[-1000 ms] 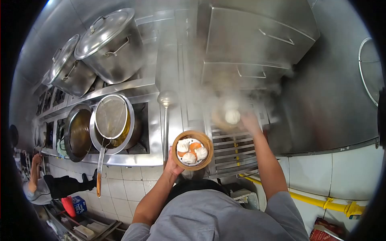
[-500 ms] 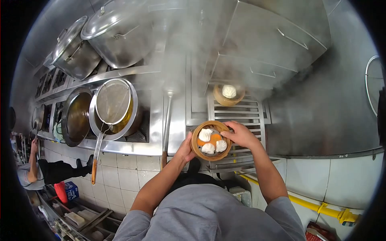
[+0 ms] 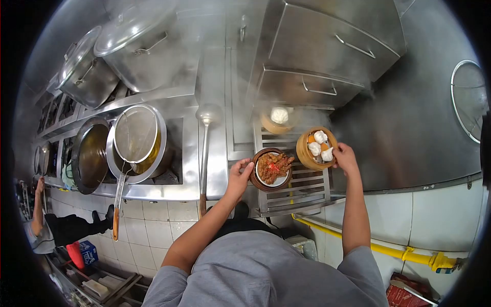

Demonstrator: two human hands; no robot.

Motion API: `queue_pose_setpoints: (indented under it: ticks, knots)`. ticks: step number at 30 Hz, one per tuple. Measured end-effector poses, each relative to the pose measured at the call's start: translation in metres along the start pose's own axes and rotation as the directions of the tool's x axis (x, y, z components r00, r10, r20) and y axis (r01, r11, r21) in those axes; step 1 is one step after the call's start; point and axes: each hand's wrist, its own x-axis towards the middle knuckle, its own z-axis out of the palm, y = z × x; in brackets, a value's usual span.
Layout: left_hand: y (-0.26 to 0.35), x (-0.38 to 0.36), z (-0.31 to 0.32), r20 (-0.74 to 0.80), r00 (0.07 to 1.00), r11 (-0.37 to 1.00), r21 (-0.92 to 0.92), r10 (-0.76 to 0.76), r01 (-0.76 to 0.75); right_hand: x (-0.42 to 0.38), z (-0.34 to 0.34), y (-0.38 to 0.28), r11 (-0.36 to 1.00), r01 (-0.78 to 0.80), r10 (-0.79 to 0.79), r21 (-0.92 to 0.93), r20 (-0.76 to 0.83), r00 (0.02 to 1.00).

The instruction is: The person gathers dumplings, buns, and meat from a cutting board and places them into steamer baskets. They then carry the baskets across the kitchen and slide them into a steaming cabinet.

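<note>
My left hand (image 3: 239,178) is at the left rim of a dark round basket of reddish-brown food (image 3: 273,169), its fingers closed on the edge. To the right, my right hand (image 3: 346,158) grips the right side of a light bamboo basket (image 3: 305,152) with several white dumplings on orange slices. The two baskets are side by side over the slatted metal rack (image 3: 319,181). Behind them, another bamboo basket (image 3: 276,126) holds a white bun (image 3: 280,115), partly veiled by steam.
A steel cabinet (image 3: 327,46) stands behind the rack. At left are a long-handled ladle (image 3: 204,148), a strainer (image 3: 135,134) over an oil pot, a wok (image 3: 93,156) and large lidded pots (image 3: 148,56). Another person (image 3: 38,233) stands far left.
The dumpling basket has moved right in my right hand, away from my left hand. The basket of reddish-brown food now shows at my left hand. Steam around the cabinet has thinned.
</note>
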Motion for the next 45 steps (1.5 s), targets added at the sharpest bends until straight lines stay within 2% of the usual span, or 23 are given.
queue_pose_setpoints:
  ticks: [3, 5, 6, 7, 9, 11, 12, 13, 14, 15, 17, 18, 20, 21, 24, 29, 31, 33, 35, 37, 39, 41, 45]
  knots:
    - [-0.017, 0.007, 0.000, 0.007, 0.993, 0.993, 0.030, 0.116, -0.117, 0.022, 0.012, 0.028, 0.998, -0.067, 0.067, 0.002, -0.001, 0.998]
    - [0.001, -0.008, 0.005, 0.048, 0.999, 0.999, 0.028, -0.025, 0.024, 0.022, 0.026, 0.028, 0.980, -0.166, 0.165, 0.111, 0.020, 0.986]
    - [-0.001, -0.011, 0.008, 0.042, 0.999, 0.998, 0.059, 0.021, -0.024, 0.018, 0.031, 0.030, 0.945, -0.192, 0.202, 0.264, -0.009, 0.979]
    - [0.000, -0.016, 0.010, 0.044, 0.999, 0.998, 0.064, 0.023, -0.026, 0.008, 0.028, 0.025, 0.944, -0.192, 0.202, 0.269, -0.010, 0.979]
    - [0.005, -0.027, 0.013, 0.135, 0.988, 0.990, -0.111, -0.074, 0.089, -0.024, 0.012, 0.011, 0.949, -0.008, 0.029, 0.316, -0.063, 0.998]
    - [0.006, -0.036, 0.006, 0.197, 0.973, 0.977, -0.151, -0.122, 0.153, -0.079, -0.020, 0.006, 0.991, 0.040, -0.054, 0.131, 0.106, 0.993]
    - [0.004, -0.040, 0.002, 0.217, 0.976, 0.986, -0.159, -0.012, 0.048, -0.113, -0.025, 0.011, 0.988, -0.021, 0.005, 0.155, 0.104, 0.995]
    - [0.004, -0.041, -0.003, 0.238, 0.967, 0.984, -0.169, 0.097, -0.057, -0.152, -0.032, 0.005, 0.972, -0.112, 0.043, 0.206, 0.312, 0.949]
    - [0.014, -0.047, -0.011, 0.260, 0.952, 0.987, -0.068, 0.160, -0.147, -0.172, -0.034, 0.031, 0.983, -0.134, 0.054, 0.123, 0.504, 0.862]
    - [0.018, -0.051, -0.018, 0.258, 0.952, 0.986, -0.069, 0.165, -0.152, -0.190, -0.028, 0.047, 0.960, -0.247, 0.085, 0.135, 0.698, 0.711]
    - [0.023, -0.056, -0.033, 0.234, 0.937, 0.964, -0.015, 0.261, -0.264, -0.221, 0.016, 0.073, 0.862, -0.506, 0.376, 0.001, 0.667, 0.643]
    - [0.024, -0.057, -0.046, 0.228, 0.935, 0.961, -0.016, 0.271, -0.275, -0.230, 0.041, 0.081, 0.868, -0.496, 0.368, 0.001, 0.669, 0.646]
    - [0.023, -0.064, -0.073, 0.309, 0.951, 1.000, 0.025, -0.026, 0.019, -0.234, 0.078, 0.094, 0.628, -0.472, 0.162, 0.619, 0.489, 0.857]
    - [0.021, -0.071, -0.083, 0.277, 0.961, 1.000, 0.018, -0.019, 0.014, -0.232, 0.084, 0.098, 0.638, -0.480, 0.150, 0.602, 0.515, 0.844]
    - [0.024, -0.085, -0.117, 0.292, 0.954, 0.995, 0.097, -0.065, 0.038, -0.219, 0.101, 0.095, 0.501, -0.434, 0.226, 0.748, 0.371, 0.901]
    - [0.012, -0.114, -0.162, 0.153, 0.987, 0.997, 0.059, -0.057, 0.048, -0.152, 0.109, 0.081, 0.586, -0.411, 0.186, 0.698, 0.379, 0.907]
    - [0.004, -0.132, -0.179, 0.064, 0.992, 0.992, 0.062, -0.113, 0.109, -0.111, 0.124, 0.071, 0.567, -0.245, 0.067, 0.786, 0.252, 0.965]
    - [-0.013, -0.152, -0.199, -0.026, 0.999, 0.999, -0.010, -0.047, 0.047, -0.071, 0.138, 0.055, 0.577, -0.156, -0.021, 0.802, 0.205, 0.978]
    - [-0.020, -0.179, -0.215, -0.157, 0.988, 0.980, 0.198, 0.011, 0.021, -0.030, 0.147, 0.047, 0.596, -0.085, -0.104, 0.799, 0.182, 0.978]
    - [-0.040, -0.204, -0.234, -0.316, 0.946, 0.968, 0.252, 0.069, 0.014, 0.004, 0.151, 0.034, 0.600, -0.092, -0.123, 0.795, 0.205, 0.971]
    - [-0.065, -0.235, -0.249, -0.497, 0.868, 0.908, 0.373, 0.023, 0.190, 0.040, 0.159, 0.027, 0.600, -0.065, -0.177, 0.797, 0.212, 0.961]
    - [-0.089, -0.272, -0.254, -0.621, 0.784, 0.927, 0.291, -0.004, 0.236, 0.066, 0.166, 0.016, 0.627, -0.048, -0.147, 0.777, 0.179, 0.973]
    - [-0.192, -0.337, -0.247, -0.819, 0.573, 0.898, 0.246, -0.007, 0.364, 0.112, 0.181, 0.013, 0.641, 0.013, -0.196, 0.767, 0.147, 0.970]
